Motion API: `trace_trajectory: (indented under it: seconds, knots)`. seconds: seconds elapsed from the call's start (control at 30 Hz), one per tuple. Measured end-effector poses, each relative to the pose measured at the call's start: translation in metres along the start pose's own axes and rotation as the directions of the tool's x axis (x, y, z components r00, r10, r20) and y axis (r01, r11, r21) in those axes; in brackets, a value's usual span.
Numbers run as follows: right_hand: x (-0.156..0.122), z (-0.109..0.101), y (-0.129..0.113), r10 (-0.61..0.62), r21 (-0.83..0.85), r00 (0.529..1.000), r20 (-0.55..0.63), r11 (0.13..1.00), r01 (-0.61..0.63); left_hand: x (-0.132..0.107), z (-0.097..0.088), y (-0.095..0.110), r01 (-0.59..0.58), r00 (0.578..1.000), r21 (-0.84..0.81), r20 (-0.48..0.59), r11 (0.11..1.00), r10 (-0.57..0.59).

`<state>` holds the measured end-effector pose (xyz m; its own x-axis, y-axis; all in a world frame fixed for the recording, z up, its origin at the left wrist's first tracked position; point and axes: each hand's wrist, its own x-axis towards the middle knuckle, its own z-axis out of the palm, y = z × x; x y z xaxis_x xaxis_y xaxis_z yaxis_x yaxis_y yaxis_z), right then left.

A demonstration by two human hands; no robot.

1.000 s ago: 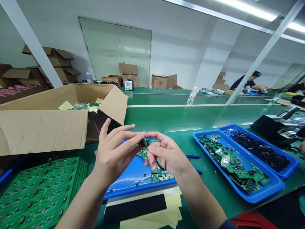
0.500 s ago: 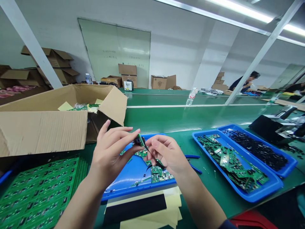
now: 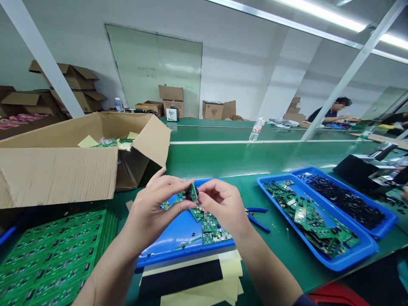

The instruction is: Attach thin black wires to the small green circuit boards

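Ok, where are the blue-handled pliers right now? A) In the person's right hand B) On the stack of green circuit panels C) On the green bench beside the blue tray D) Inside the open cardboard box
C: the blue-handled pliers lie on the green bench, just right of the blue tray.

An open brown cardboard box [image 3: 57, 180] sits behind stacked green circuit-board panels [image 3: 54, 255]. Blue-handled pliers [image 3: 256, 219] lie on the green bench [image 3: 274, 242].

Long white fluorescent ceiling tubes [image 3: 321, 13] light the room brightly, glare streaks the glossy green workbench [image 3: 255, 157], and the edges bow.
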<state>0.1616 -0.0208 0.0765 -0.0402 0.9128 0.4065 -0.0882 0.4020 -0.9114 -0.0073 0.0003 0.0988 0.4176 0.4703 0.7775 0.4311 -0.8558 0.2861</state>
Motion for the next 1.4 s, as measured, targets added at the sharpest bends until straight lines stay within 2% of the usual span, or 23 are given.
trace_trajectory:
  seconds: [0.1, 0.27, 0.37, 0.43, 0.5, 0.57, 0.63, 0.77, 0.9, 0.97, 1.03, 1.07, 1.13, 1.23, 1.3, 1.4]
  knots:
    - [-0.003, 0.001, -0.002, -0.146, -0.15, 0.988, -0.059, 0.979, 0.135, 0.001, 0.002, 0.001, 0.036, 0.999, -0.038, 0.036, 0.999, -0.034]
    - [-0.006, 0.003, -0.002, -0.162, -0.151, 0.985, -0.063, 0.977, 0.151, -0.002, 0.007, 0.0, 0.059, 0.998, -0.157, 0.043, 0.986, -0.053]
    - [-0.005, 0.0, -0.003, -0.225, -0.223, 0.965, -0.132, 0.956, 0.192, -0.003, 0.007, 0.001, 0.131, 0.991, -0.225, 0.058, 0.965, -0.121]
    - [-0.002, -0.006, -0.005, -0.3, -0.31, 0.948, -0.106, 0.916, 0.255, -0.001, 0.004, 0.003, 0.19, 0.98, -0.283, 0.12, 0.94, -0.162]
    - [0.001, -0.013, -0.007, -0.402, -0.406, 0.915, 0.007, 0.835, 0.371, 0.003, 0.001, 0.005, 0.253, 0.958, -0.346, 0.219, 0.903, -0.185]
    - [0.004, -0.021, -0.008, -0.509, -0.478, 0.852, 0.12, 0.723, 0.499, 0.006, -0.002, 0.006, 0.315, 0.929, -0.395, 0.314, 0.863, -0.195]
    - [0.007, -0.027, -0.008, -0.583, -0.527, 0.793, 0.178, 0.624, 0.577, 0.009, -0.003, 0.007, 0.356, 0.902, -0.424, 0.389, 0.833, -0.187]
    - [0.008, -0.03, -0.008, -0.647, -0.576, 0.727, 0.229, 0.512, 0.637, 0.014, -0.002, 0.008, 0.378, 0.847, -0.452, 0.522, 0.808, -0.104]
    - [0.006, -0.027, -0.008, -0.694, -0.604, 0.677, 0.244, 0.437, 0.666, 0.015, -0.001, 0.008, 0.399, 0.808, -0.48, 0.586, 0.781, -0.053]
    - [0.005, -0.025, -0.007, -0.707, -0.602, 0.657, 0.262, 0.412, 0.684, 0.011, 0.001, 0.006, 0.397, 0.818, -0.442, 0.568, 0.804, -0.091]
    - [0.002, -0.024, -0.007, -0.708, -0.56, 0.645, 0.287, 0.423, 0.713, 0.004, 0.003, 0.001, 0.376, 0.848, -0.337, 0.501, 0.863, -0.174]
    - [0.001, -0.024, -0.008, -0.7, -0.529, 0.653, 0.29, 0.451, 0.719, 0.001, 0.005, -0.001, 0.36, 0.865, -0.252, 0.45, 0.899, -0.22]
    - [-0.001, -0.025, -0.011, -0.66, -0.483, 0.696, 0.282, 0.529, 0.698, -0.003, 0.009, -0.005, 0.274, 0.906, -0.06, 0.35, 0.96, -0.237]
    - [-0.002, -0.029, -0.017, -0.582, -0.535, 0.765, 0.274, 0.569, 0.625, -0.005, 0.014, -0.008, 0.088, 0.966, 0.14, 0.231, 0.986, -0.119]
    - [-0.001, -0.031, -0.018, -0.527, -0.615, 0.793, 0.304, 0.527, 0.586, -0.005, 0.016, -0.008, -0.01, 0.986, 0.222, 0.167, 0.975, -0.028]
    - [0.001, -0.034, -0.016, -0.466, -0.699, 0.823, 0.325, 0.468, 0.541, -0.004, 0.015, -0.007, -0.07, 0.993, 0.314, 0.113, 0.947, 0.036]
